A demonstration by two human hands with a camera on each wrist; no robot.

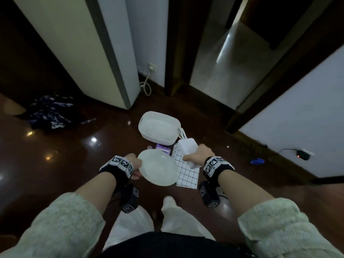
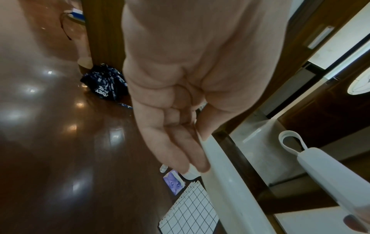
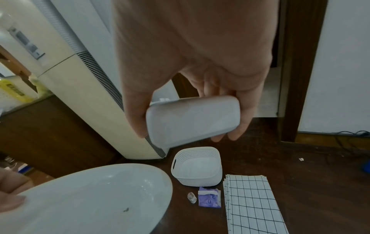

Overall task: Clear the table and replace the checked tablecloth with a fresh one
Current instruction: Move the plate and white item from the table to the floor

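Observation:
My left hand [image 1: 136, 167] pinches the rim of a white plate [image 1: 158, 167], thumb on top and fingers beneath; the plate [image 3: 90, 197] carries a small dark speck. My right hand [image 1: 197, 155] grips a white rounded case [image 1: 188, 151] with a loop strap [image 2: 290, 140]; its flat end [image 3: 192, 120] fills the right wrist view. Both hands hang above the floor. Below them a folded white cloth with a black check [image 1: 187, 173] lies flat on the dark floor [image 3: 252, 204].
A white slotted basket [image 1: 159, 128] stands on the floor beyond my hands. Beside it lie a purple packet [image 3: 209, 199] and a small clear bottle [image 3: 192, 197]. A tall cream appliance [image 1: 78, 49] stands behind; a dark blue bag [image 1: 50, 112] lies left; a doorway [image 1: 223, 62] opens ahead.

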